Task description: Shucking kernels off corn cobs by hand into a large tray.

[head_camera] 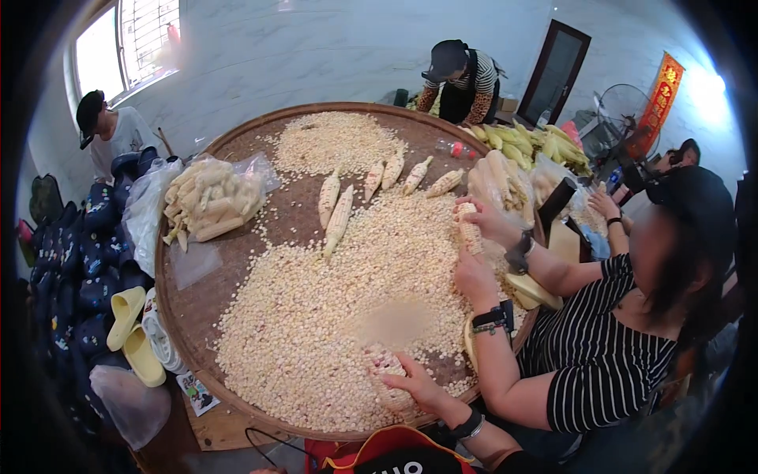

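My right hand (421, 384) grips a speckled corn cob (386, 360) low over the near side of a large round brown tray (195, 332). Pale kernels, some of them purple-red, still cover the part of this cob that shows. Beneath it spreads a broad heap of loose corn kernels (302, 332), pale with scattered purple ones. Only a sliver of skin at the bottom edge may be my left hand (269, 471); its fingers are hidden. Several whole husked ears (339, 222) lie beyond the heap. A blurred patch hides some kernels near my cob.
At right, a person in a striped shirt (598, 349) holds a corn cob (469, 228) in both hands. Bare cobs in a plastic bag (207, 195) sit at left, near dark clogs (98, 278) and yellow slippers (145, 355). A plastic bottle (456, 148) and green-husked corn (515, 142) are farther back.
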